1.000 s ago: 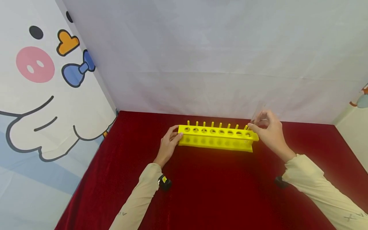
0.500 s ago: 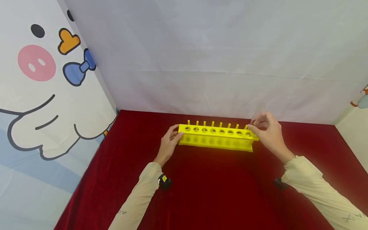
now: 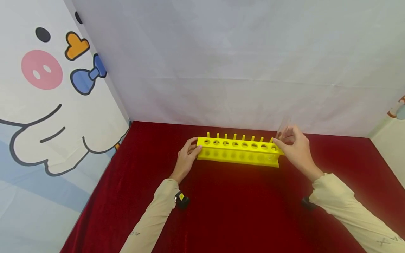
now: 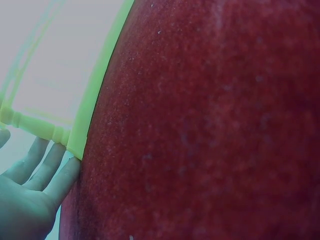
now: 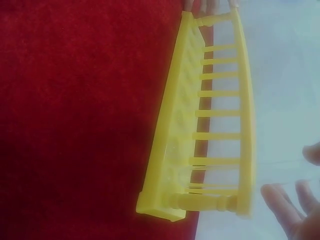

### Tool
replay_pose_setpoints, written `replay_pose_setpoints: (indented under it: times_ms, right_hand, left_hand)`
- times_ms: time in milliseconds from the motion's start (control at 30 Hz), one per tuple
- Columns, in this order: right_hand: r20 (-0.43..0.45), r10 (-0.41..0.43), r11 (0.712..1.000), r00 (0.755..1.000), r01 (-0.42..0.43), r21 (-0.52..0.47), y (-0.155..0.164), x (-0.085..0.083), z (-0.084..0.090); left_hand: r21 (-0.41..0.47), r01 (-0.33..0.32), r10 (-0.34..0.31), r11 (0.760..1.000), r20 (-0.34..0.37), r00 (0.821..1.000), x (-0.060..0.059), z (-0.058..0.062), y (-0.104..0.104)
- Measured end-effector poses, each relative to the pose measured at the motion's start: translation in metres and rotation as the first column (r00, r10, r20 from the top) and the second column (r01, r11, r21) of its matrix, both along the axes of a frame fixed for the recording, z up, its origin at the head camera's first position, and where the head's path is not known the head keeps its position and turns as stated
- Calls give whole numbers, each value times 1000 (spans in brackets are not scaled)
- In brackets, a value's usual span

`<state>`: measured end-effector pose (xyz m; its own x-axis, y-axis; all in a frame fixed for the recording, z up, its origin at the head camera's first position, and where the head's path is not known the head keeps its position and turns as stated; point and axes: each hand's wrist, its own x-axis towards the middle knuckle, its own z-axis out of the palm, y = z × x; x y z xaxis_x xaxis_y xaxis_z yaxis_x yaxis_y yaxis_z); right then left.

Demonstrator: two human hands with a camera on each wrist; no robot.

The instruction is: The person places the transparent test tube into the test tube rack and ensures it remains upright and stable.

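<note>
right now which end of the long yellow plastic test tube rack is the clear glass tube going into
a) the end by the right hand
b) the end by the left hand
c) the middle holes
a: the right hand pinches the clear glass tube over the last hole of the long yellow plastic test tube rack, while the left hand steadies the opposite end.

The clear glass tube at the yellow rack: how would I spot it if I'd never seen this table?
Find the red cloth on the table, then the long yellow rack near its far edge. At the rack's right end, the right hand pinches the clear tube, which leans up out of the last hole. It is the only see-through thing; the short pegs behind the holes are solid yellow.
</note>
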<state>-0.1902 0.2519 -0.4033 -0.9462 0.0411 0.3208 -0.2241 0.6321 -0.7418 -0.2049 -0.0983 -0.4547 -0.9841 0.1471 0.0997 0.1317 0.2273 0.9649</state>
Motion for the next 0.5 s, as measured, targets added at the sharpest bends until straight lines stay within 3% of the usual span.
replay_pose_setpoints:
  times_ms: [500]
  right_hand:
    - [-5,23,1000,1000,-23,11,2,-1,-3]
  left_hand:
    - [-1,-16,16,1000,-7,1000,-1,-1,2]
